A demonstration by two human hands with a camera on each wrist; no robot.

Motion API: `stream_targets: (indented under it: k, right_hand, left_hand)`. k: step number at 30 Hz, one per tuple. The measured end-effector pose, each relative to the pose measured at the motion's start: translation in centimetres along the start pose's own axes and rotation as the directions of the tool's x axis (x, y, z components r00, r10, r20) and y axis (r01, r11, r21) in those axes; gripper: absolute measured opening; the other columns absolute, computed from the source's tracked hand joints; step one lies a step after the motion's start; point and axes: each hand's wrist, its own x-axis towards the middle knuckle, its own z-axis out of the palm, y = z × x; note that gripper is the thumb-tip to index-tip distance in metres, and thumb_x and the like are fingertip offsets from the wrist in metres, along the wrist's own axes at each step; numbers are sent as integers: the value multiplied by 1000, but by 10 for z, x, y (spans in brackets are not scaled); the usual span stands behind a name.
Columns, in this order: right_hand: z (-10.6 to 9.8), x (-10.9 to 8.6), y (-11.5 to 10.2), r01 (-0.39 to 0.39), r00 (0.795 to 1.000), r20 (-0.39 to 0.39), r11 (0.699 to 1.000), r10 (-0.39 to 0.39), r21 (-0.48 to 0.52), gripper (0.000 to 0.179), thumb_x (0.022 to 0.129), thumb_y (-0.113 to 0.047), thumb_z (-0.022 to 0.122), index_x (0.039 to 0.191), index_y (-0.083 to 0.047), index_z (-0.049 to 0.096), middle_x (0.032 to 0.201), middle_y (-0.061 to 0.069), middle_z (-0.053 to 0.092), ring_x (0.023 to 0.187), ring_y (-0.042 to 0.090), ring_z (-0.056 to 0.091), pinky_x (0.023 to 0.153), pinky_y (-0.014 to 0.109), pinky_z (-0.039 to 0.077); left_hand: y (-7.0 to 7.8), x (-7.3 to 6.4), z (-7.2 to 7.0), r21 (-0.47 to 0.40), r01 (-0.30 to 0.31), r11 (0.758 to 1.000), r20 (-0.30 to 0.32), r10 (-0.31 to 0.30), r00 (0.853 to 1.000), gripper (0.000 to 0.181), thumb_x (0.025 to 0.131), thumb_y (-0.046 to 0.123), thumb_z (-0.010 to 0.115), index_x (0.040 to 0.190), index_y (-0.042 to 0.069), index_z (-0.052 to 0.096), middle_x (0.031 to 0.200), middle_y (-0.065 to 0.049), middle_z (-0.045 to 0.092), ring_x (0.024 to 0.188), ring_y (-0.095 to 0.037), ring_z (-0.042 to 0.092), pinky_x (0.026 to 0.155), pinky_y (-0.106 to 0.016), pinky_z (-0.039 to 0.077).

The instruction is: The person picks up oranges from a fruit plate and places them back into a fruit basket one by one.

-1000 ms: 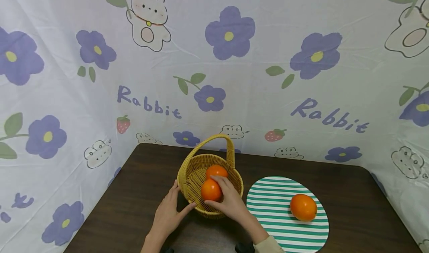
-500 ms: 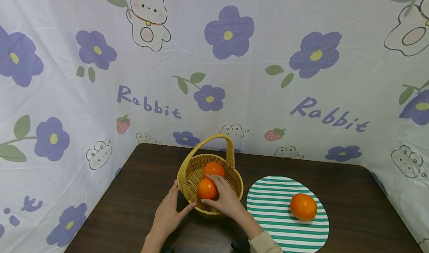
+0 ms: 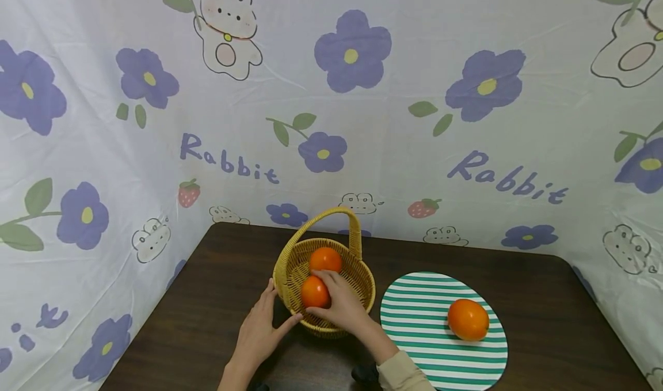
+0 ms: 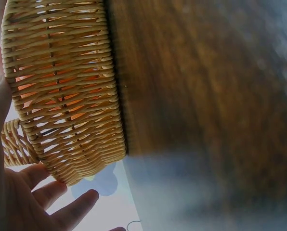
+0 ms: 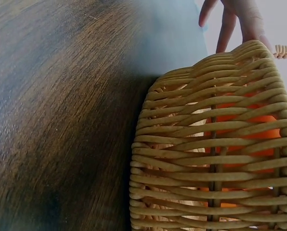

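Note:
A yellow wicker basket (image 3: 365,287) with a tall arched handle stands on the dark wooden table. Two glossy oranges are inside: a rear orange (image 3: 325,259) and a front orange (image 3: 313,292). My right hand (image 3: 342,307) reaches over the basket's right rim and grips the front orange between thumb and fingers. At the basket's left side, my left hand (image 3: 259,325) rests with thumb and fingers spread, touching the weave. The left wrist view shows its fingers (image 4: 76,209) extended along the basket wall (image 4: 66,91). Through the weave in the right wrist view, an orange (image 5: 244,127) shows.
To the right lies an oval board (image 3: 414,322) with green and white stripes, bearing another orange (image 3: 468,319). Behind the table (image 3: 549,322) hangs a white cloth (image 3: 393,137) printed with flowers and rabbits.
My right hand has moved slightly left inside the basket with the front orange. The rear orange has shifted left too. My left hand keeps its place.

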Motion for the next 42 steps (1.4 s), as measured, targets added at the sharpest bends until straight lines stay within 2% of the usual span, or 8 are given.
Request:
stream_targets:
  k: [21, 28, 42]
  right_hand:
    - [8, 7, -1, -25, 998, 53, 1000, 26, -17, 76, 69, -41, 70, 133, -19, 36, 127, 6, 41, 110, 23, 46, 88, 42, 43]
    - [10, 7, 2, -35, 998, 48, 999, 36, -14, 71, 72, -42, 67, 132, -19, 37, 126, 5, 41, 111, 21, 46, 89, 41, 42]
    - [10, 6, 2, -34, 998, 51, 999, 36, -34, 69, 71, -44, 67, 130, -20, 39, 125, 4, 42, 110, 19, 46, 90, 40, 42]
  left_hand:
    - [1, -1, 0, -7, -11, 1000, -5, 11, 1000, 85, 69, 73, 44, 137, 23, 28, 146, 6, 11, 121, -32, 36, 88, -56, 35]
    - [1, -1, 0, -7, -15, 1000, -10, 15, 1000, 84, 70, 71, 46, 136, 22, 29, 146, 4, 13, 120, -32, 38, 87, -56, 35]
    - [0, 0, 2, 3, -8, 1000, -8, 8, 1000, 85, 70, 71, 46, 137, 22, 28, 146, 8, 10, 122, -29, 36, 89, -55, 35]
